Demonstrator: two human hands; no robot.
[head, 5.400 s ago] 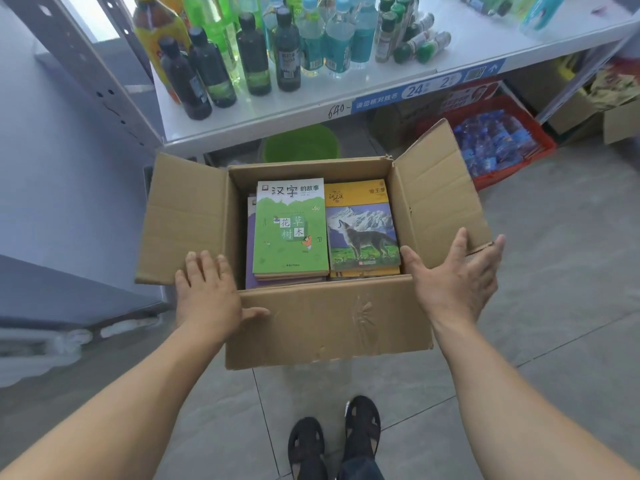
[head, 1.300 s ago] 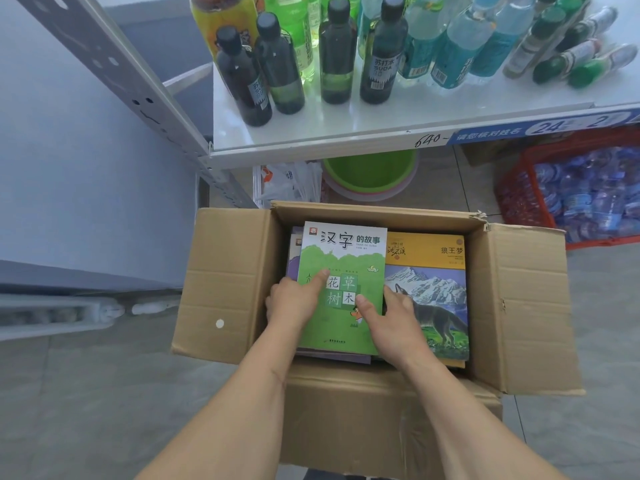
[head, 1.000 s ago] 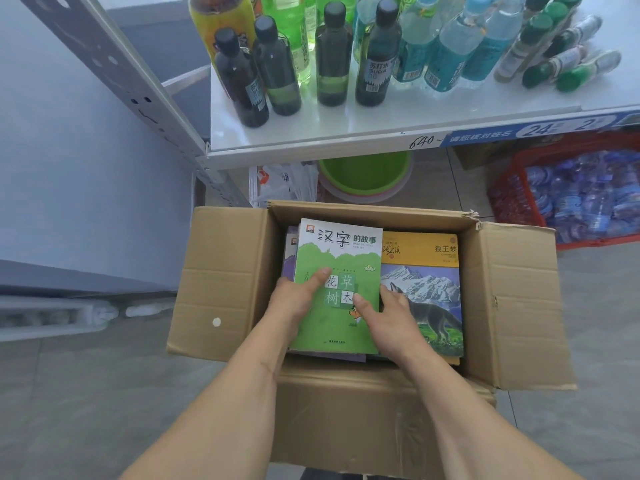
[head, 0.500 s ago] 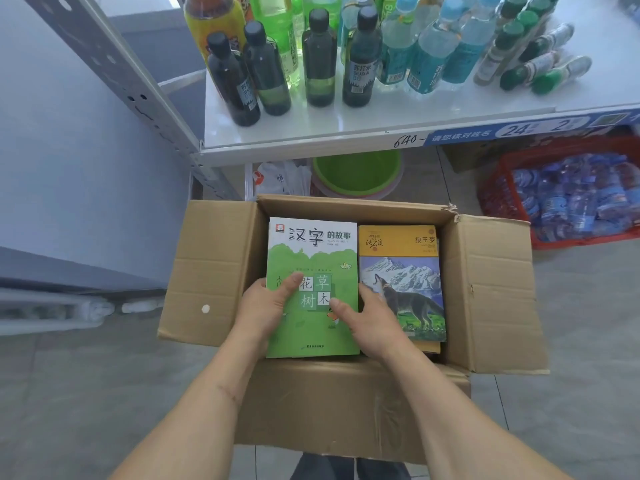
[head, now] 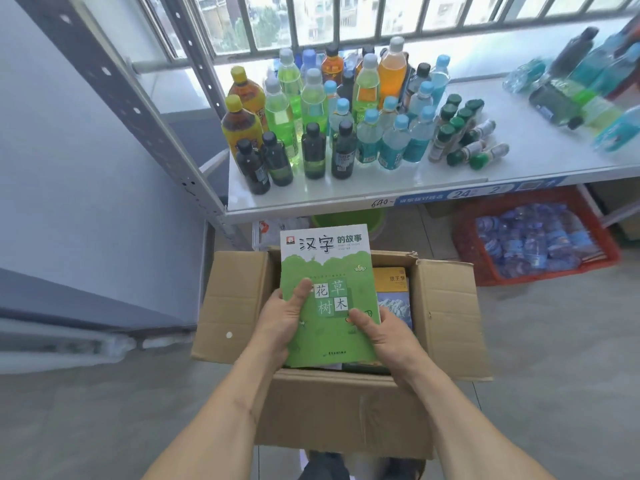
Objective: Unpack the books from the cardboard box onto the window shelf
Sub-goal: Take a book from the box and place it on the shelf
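An open cardboard box stands on the floor in front of me, below the white window shelf. I hold a green book with white Chinese lettering above the box, tilted up toward me. My left hand grips its left edge with the thumb on the cover. My right hand grips its lower right corner. A yellow book with a wolf cover lies in the box, partly hidden behind the green one. More books lie underneath, mostly hidden.
Several drink bottles crowd the left part of the shelf, and more bottles lie at its right end. A red crate of water bottles and a green basin sit under the shelf. A slanted metal shelf post rises at left.
Both hands have lifted the green book out of the box and tilted it up. My view has risen, bringing the window and more of the shelf into sight.
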